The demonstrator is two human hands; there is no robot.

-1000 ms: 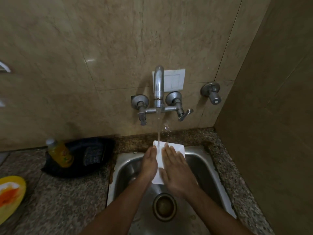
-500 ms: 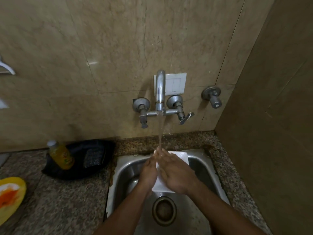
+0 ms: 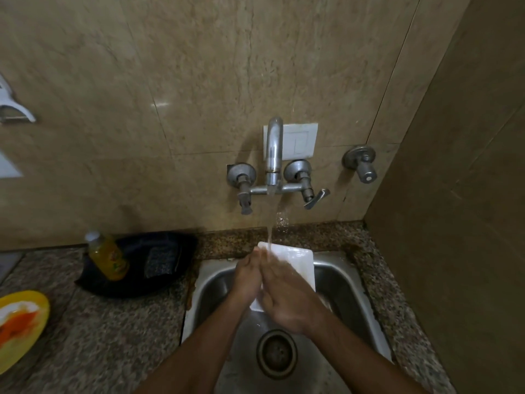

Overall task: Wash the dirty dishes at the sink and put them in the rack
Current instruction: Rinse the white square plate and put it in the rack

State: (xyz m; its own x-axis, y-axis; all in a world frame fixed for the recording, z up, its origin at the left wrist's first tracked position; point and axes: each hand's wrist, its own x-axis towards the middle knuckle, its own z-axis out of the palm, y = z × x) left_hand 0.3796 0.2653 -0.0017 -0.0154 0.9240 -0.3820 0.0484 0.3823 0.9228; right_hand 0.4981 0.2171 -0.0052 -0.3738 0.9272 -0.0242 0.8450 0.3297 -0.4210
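Labels first: bottle (image 3: 107, 255) with yellow liquid is showing a printed label, too blurred to read; no other writing is legible. Going left to right: yellow plate (image 3: 21, 328) with orange and white residue is sitting at the left edge of the granite table (image 3: 113, 336). Bottle is leaning on a black tray (image 3: 136, 264) against the wall, a dark scrub pad (image 3: 159, 261) lying in the tray. Steel sink (image 3: 355, 285) is next, drain (image 3: 277, 354) in its floor. Left hand (image 3: 246, 280) and right hand (image 3: 287, 294) are meeting over the sink on a white rectangular dish (image 3: 292, 260), which is tilting up under the running stream from the wall tap (image 3: 274, 149). Left fingers are together along the dish's left edge; right fingers are spreading flat across its face. Whether either thumb is curling underneath, cannot tell. White switch plate (image 3: 301, 140) is sitting behind the tap, a separate valve (image 3: 360, 163) further right.

Versus half a second ago: both hands are sitting much as they were, fingertips at the stream; the dish's top right corner is showing more.
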